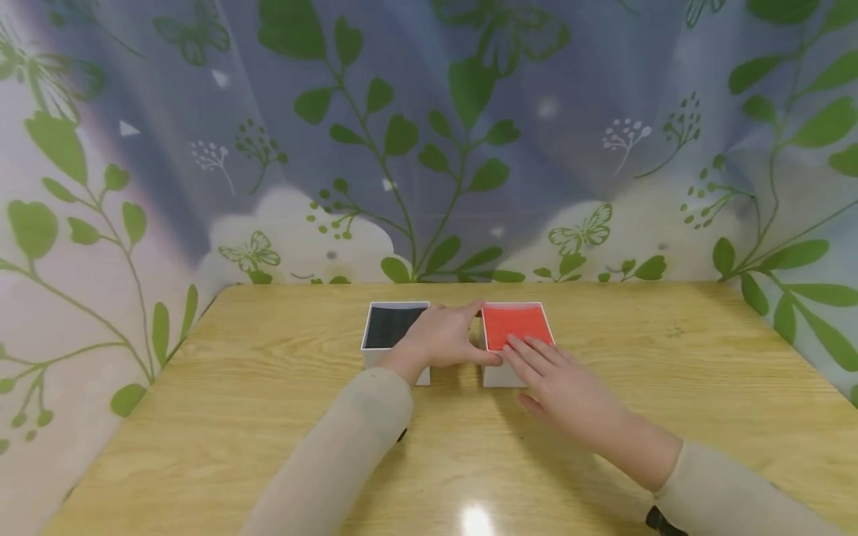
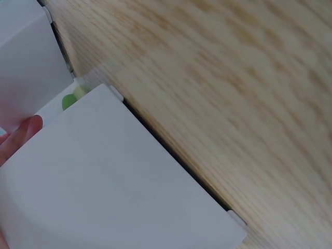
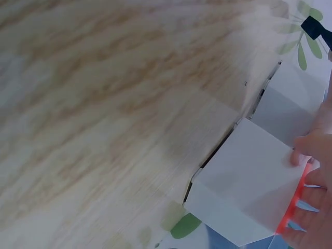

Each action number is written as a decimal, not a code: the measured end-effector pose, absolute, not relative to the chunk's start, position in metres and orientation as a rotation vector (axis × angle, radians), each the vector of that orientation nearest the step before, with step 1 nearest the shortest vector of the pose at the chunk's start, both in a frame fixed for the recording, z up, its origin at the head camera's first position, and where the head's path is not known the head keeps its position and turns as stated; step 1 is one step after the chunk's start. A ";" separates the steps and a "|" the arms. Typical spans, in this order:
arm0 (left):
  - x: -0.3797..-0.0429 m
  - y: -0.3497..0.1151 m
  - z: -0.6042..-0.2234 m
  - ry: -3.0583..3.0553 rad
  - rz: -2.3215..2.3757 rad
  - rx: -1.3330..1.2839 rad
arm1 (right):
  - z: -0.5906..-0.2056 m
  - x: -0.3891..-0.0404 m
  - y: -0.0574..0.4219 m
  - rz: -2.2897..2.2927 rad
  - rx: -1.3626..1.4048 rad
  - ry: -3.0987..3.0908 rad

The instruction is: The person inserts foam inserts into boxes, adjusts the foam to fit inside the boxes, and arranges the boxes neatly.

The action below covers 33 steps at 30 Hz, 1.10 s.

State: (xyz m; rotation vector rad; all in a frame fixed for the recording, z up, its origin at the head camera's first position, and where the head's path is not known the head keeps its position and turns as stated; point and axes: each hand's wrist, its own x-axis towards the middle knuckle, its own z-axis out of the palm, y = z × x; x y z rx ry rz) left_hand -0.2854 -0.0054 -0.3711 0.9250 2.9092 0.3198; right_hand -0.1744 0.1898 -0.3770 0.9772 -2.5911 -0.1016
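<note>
Two open-topped white boxes stand side by side on the table. Dark flat material (image 1: pixel 390 327) fills the left box (image 1: pixel 370 359), and red flat material (image 1: pixel 512 321) lies inside the rim of the right box (image 1: pixel 503 377). My left hand (image 1: pixel 439 336) reaches across the dark-filled box and holds the red-filled box at its left side, thumb on the front face (image 3: pixel 254 171) and a finger by the back left corner. The right hand (image 1: pixel 559 383) rests its nearly straight fingers (image 3: pixel 311 197) on the red material at the front rim. What the material is, I cannot tell.
The boxes stand on a light wooden table (image 1: pixel 268 417), toward its back edge. A curtain (image 1: pixel 415 149) printed with leaves and butterflies hangs behind and along both sides. A narrow gap separates the two boxes.
</note>
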 end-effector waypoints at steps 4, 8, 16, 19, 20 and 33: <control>-0.286 -0.004 -0.370 2.902 0.330 0.914 | -0.375 -0.176 0.192 -0.112 0.994 -2.585; -0.287 -0.005 -0.370 2.899 0.324 0.896 | -0.375 -0.179 0.192 -0.107 1.003 -2.606; -0.289 -0.006 -0.369 2.894 0.322 0.892 | -0.378 -0.188 0.191 -0.018 1.028 -2.580; -0.289 -0.005 -0.369 2.892 0.327 0.892 | -0.377 -0.190 0.191 0.006 1.025 -2.591; -0.289 -0.004 -0.369 2.891 0.326 0.898 | -0.376 -0.191 0.192 0.007 1.018 -2.600; -0.285 -0.009 -0.371 2.934 0.200 1.161 | -0.373 -0.198 0.191 0.064 1.023 -2.597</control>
